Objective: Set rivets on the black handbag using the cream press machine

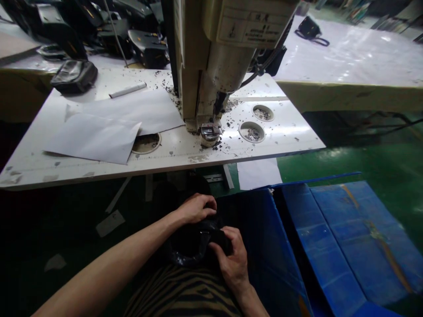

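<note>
Below the table's front edge, both hands hold a dark black bag-like piece in my lap. My left hand curls over its top edge, fingers closed on it. My right hand grips its right side, thumb and fingers pressed on the black material. The piece is dim and its shape is hard to make out. Above it stands a cream industrial machine with a metal punch foot resting on the white table.
White paper sheets and a white marker lie on the table's left. Round holes hold dark scraps. Black bags pile at the back left. A blue plastic crate stands at my right on the green floor.
</note>
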### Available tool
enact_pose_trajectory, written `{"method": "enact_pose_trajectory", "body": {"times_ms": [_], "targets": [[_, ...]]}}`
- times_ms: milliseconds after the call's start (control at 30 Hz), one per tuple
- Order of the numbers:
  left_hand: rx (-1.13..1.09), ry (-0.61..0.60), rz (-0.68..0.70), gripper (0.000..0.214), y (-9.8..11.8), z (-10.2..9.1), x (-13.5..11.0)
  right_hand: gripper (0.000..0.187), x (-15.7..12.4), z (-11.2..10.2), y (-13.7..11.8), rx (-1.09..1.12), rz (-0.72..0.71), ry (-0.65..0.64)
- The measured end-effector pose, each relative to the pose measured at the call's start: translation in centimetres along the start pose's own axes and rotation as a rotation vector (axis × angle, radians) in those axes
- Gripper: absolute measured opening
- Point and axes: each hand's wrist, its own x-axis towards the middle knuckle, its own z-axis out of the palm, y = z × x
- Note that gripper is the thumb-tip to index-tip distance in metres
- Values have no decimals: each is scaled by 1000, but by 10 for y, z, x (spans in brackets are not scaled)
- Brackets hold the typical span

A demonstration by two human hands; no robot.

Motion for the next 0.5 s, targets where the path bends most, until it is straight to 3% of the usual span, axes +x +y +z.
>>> {"method": "enact_pose_trajectory", "body": {"times_ms": [200, 333, 500], "targets": [[0, 19, 67, 12, 2, 3, -4, 28, 1, 1, -2, 8, -15, -4], [15, 2, 215, 20, 8, -1, -8, 28, 2, 1, -4, 31, 10, -14], [71, -148, 396, 48, 10, -7, -8, 25, 3, 2, -8, 80, 67, -24]]}}
